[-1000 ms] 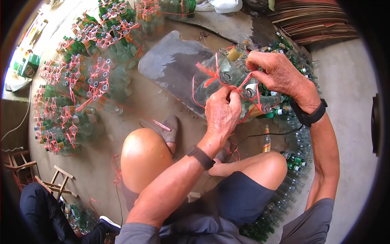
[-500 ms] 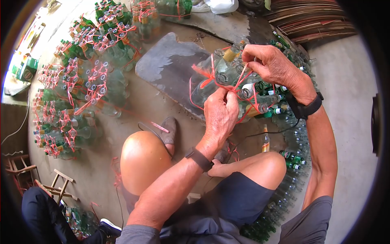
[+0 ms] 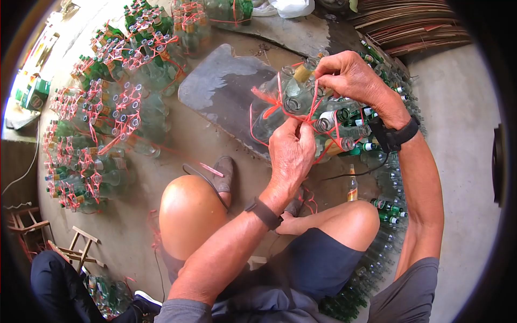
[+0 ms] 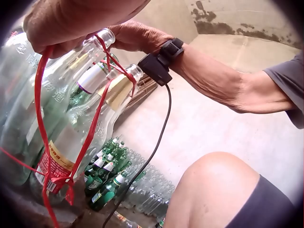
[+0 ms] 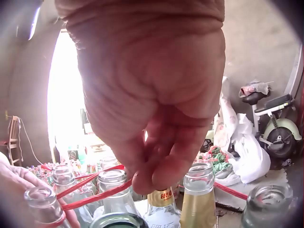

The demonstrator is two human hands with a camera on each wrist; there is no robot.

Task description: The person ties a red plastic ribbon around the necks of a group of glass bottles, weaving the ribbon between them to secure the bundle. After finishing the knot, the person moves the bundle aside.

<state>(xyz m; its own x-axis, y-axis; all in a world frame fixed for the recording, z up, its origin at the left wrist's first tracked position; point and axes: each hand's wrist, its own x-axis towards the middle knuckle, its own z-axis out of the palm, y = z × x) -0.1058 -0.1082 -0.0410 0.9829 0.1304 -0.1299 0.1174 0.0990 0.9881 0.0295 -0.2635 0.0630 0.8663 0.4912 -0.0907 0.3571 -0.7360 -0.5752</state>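
Note:
Several clear glass bottles (image 3: 267,123) stand in a bundle, with red plastic twine (image 4: 39,102) looped round their necks and sides. My left hand (image 3: 292,151) pinches the twine low between the bottle necks, thumb against the forefinger. Above the bundle my right hand (image 3: 353,79) pinches a strand that runs taut down to the left fingertips. In the right wrist view, red strands (image 5: 95,194) stretch past the bottle mouths to the right fingertips (image 5: 161,178). One bottle carries a red and gold label (image 4: 56,166).
Many tied bottle bundles (image 3: 126,107) stand on the floor at the left. Rows of loose bottles (image 3: 396,215) line the right wall. A grey slab (image 3: 202,81) lies behind the bundle. A single labelled bottle (image 3: 352,188) stands near the knee. A black cable (image 4: 164,128) hangs from the right wrist.
My right hand has moved up and slightly left, drawing the twine strand straighter. The left hand keeps its pinch in nearly the same place by the bottle necks.

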